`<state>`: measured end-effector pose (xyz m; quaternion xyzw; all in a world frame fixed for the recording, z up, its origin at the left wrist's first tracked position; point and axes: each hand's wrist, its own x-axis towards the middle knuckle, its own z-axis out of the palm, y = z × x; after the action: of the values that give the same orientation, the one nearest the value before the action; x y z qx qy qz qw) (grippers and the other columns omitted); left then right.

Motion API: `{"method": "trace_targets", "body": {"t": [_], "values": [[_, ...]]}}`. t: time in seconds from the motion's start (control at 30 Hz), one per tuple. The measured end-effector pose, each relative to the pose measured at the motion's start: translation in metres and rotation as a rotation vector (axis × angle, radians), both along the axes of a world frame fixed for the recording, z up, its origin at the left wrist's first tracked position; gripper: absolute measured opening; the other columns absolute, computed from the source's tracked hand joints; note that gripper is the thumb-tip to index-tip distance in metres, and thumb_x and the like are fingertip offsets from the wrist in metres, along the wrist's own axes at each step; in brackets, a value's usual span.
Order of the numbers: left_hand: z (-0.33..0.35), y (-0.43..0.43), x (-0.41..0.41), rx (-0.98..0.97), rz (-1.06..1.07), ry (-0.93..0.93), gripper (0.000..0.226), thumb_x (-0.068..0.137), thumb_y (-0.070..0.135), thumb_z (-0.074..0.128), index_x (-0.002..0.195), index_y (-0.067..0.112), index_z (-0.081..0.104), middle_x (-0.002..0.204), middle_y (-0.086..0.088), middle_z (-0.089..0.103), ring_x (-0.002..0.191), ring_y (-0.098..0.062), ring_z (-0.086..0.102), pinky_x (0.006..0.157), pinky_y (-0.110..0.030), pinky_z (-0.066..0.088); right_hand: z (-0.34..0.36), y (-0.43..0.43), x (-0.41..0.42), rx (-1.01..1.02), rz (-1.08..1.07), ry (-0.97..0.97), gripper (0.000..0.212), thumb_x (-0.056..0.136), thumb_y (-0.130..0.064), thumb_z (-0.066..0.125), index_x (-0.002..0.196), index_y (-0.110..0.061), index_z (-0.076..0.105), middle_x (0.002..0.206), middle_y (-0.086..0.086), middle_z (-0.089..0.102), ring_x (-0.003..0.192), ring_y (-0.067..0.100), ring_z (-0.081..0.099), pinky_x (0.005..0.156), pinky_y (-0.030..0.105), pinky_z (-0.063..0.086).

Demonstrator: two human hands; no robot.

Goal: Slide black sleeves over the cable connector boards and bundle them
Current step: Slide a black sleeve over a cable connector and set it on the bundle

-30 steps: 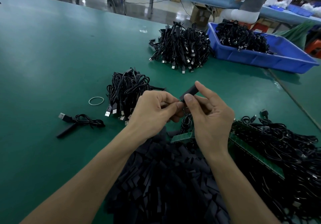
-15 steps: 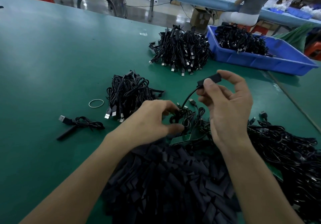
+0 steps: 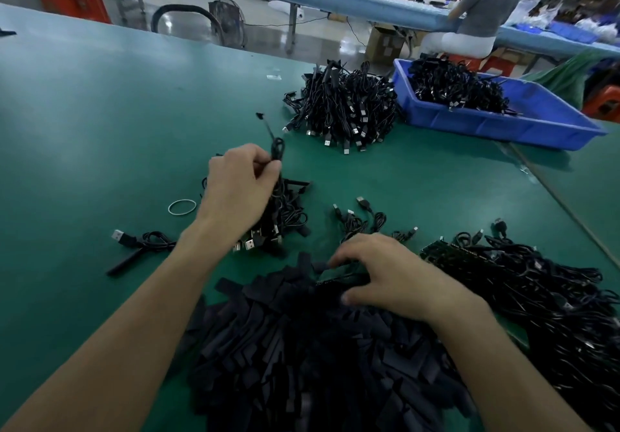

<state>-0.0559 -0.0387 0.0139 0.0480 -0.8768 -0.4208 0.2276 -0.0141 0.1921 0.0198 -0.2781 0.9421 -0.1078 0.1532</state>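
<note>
The left hand [image 3: 240,190] pinches a coiled cable [image 3: 277,148] above a cable bundle [image 3: 287,217] on the worktop [image 3: 100,129]. The right hand [image 3: 392,277] lies curled on the heap of black sleeves [image 3: 302,347]; any grip there cannot be told.

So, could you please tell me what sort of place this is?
Probably a cable-assembly factory floor: a long green workbench heaped with USB cables, a blue plastic bin holding more, and a pile of black sleeves.

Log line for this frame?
left hand: grips coiled cable above small cable heap | right hand: on sleeve pile, grasp unclear | rubber band: on table
</note>
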Motion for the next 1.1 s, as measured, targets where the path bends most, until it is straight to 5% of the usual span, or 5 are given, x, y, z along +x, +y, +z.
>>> {"method": "trace_targets", "body": {"t": [0.1,0.3,0.47,0.63,1.1], "values": [[-0.005,-0.006,-0.006,-0.023,0.071,-0.056,0.018,0.094,0.031,0.066,0.09,0.015,0.071,0.078,0.0,0.068,0.086,-0.025,0.066,0.081,-0.034,0.052,-0.01,-0.005,-0.002,-0.017,-0.002,0.148,0.021,0.095,-0.029,0.065,0.115,-0.032,0.07,0.12,-0.013,0.063,0.116,0.008,0.052,0.105,0.034,0.042],[-0.007,-0.004,-0.007,-0.02,0.184,-0.101,0.027,0.09,0.032,0.067,0.11,0.022,0.051,0.098,0.005,0.055,0.088,-0.02,0.053,0.076,-0.035,0.038,-0.014,-0.006,-0.013,-0.592,-0.283,0.218,0.011,0.097,-0.018,0.063,0.095,-0.028,0.064,0.091,-0.018,0.064,0.086,-0.013,0.057,0.076,0.003,0.041],[-0.001,0.028,0.013,-0.154,-0.012,0.306,0.017,0.09,0.021,0.07,0.103,0.018,0.06,0.085,0.006,0.049,0.065,-0.001,0.043,0.063,-0.012,0.034,-0.014,-0.004,-0.025,-0.977,-0.44,0.09,0.015,0.098,-0.017,0.062,0.091,-0.029,0.057,0.082,-0.008,0.062,0.069,-0.001,0.054,0.065,0.014,0.045],[-0.015,0.065,0.02,0.286,-0.493,-0.097,0.026,0.088,0.042,0.073,0.099,0.022,0.06,0.083,0.011,0.062,0.062,-0.004,0.056,0.058,-0.02,0.046,-0.02,-0.001,-0.028,-1.197,-0.448,-0.088,0.009,0.094,-0.013,0.065,0.091,-0.02,0.06,0.073,-0.011,0.066,0.068,0.005,0.058,0.064,0.017,0.049],[-0.027,0.074,0.008,1.098,-0.611,-0.316,0.018,0.061,0.03,0.081,0.058,0.022,0.065,0.062,0.009,0.064,0.049,0.002,0.051,0.039,-0.012,0.034,-0.009,-0.003,-0.033,-1.391,-0.449,-0.506,0.026,0.091,-0.019,0.055,0.104,0.002,0.065,0.099,0.02,0.069,0.093,0.028,0.065,0.092,0.041,0.054]]}}
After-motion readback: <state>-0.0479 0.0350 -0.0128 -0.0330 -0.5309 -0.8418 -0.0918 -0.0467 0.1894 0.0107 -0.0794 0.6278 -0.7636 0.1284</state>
